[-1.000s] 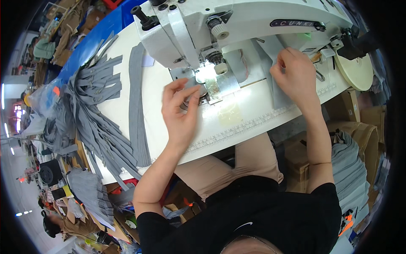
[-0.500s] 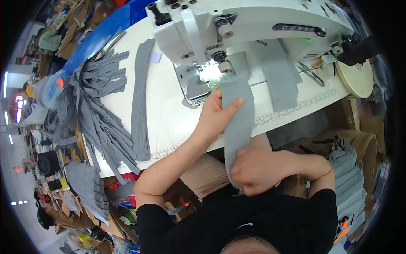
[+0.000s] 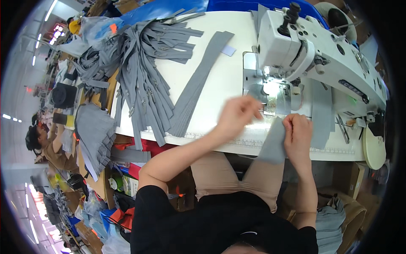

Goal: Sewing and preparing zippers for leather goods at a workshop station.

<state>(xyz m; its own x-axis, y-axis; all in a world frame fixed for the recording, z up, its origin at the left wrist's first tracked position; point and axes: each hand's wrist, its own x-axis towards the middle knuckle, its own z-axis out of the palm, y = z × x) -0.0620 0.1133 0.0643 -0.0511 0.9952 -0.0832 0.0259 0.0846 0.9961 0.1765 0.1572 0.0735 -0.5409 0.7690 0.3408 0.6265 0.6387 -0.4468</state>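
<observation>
Between the closed fingers of my right hand (image 3: pixel 298 132) is the upper end of a grey fabric strip (image 3: pixel 272 144), which hangs over the table's front edge toward my lap. My left hand (image 3: pixel 241 113) is in the air just left of the sewing machine's needle plate (image 3: pixel 253 67), apart from that strip. Motion smears its fingers, so I cannot see whether they grip anything. The white sewing machine (image 3: pixel 292 46) has its lamp lit over the needle area. More grey fabric (image 3: pixel 321 114) lies under the machine arm, to the right of my right hand.
A large pile of grey zipper strips (image 3: pixel 146 80) covers the table's left part, beside a neat stack of grey strips (image 3: pixel 201 84). Scissors (image 3: pixel 342 129) lie at the right. A ruler tape (image 3: pixel 220 141) runs along the front edge. A co-worker (image 3: pixel 53 144) is far left.
My left hand has let go of the grey strip and moved away from it. My right hand has risen from near my lap to the table edge, holding the strip. The view has shifted.
</observation>
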